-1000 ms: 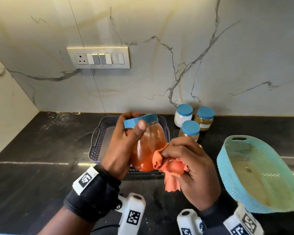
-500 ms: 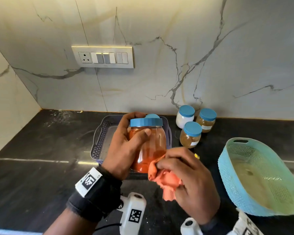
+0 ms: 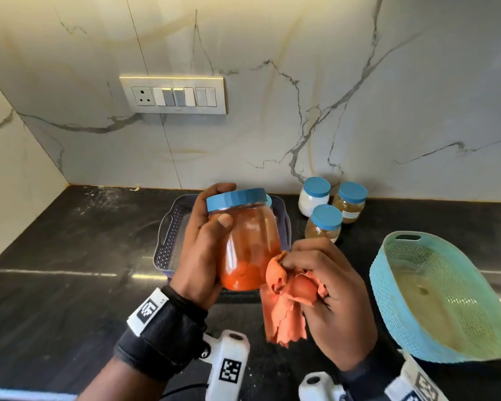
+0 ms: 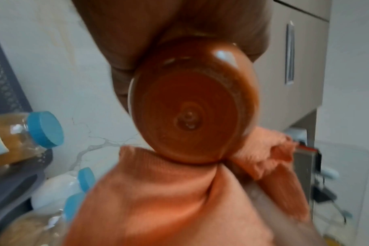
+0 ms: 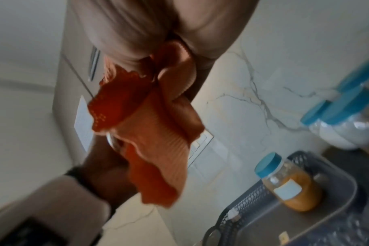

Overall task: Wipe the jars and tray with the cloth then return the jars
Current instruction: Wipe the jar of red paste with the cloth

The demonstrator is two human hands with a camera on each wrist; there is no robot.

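Observation:
My left hand (image 3: 206,244) grips a blue-lidded jar of orange-red powder (image 3: 248,241), held upright above the grey tray (image 3: 168,241); its round base (image 4: 192,114) fills the left wrist view. My right hand (image 3: 327,287) holds a bunched orange cloth (image 3: 287,296) against the jar's lower right side. The cloth (image 5: 156,126) hangs from the fingers in the right wrist view. One small jar (image 5: 289,183) of orange-brown paste stands in the tray (image 5: 263,216), mostly hidden behind the held jar in the head view.
Three small blue-lidded jars (image 3: 326,224) stand on the black counter (image 3: 70,256) by the marble wall, right of the tray. A turquoise basket (image 3: 434,296) sits at the right. A switch plate (image 3: 174,95) is on the wall.
The jar has been brought from tilted to upright and lifted a little. The cloth has slid down to the jar's lower right side.

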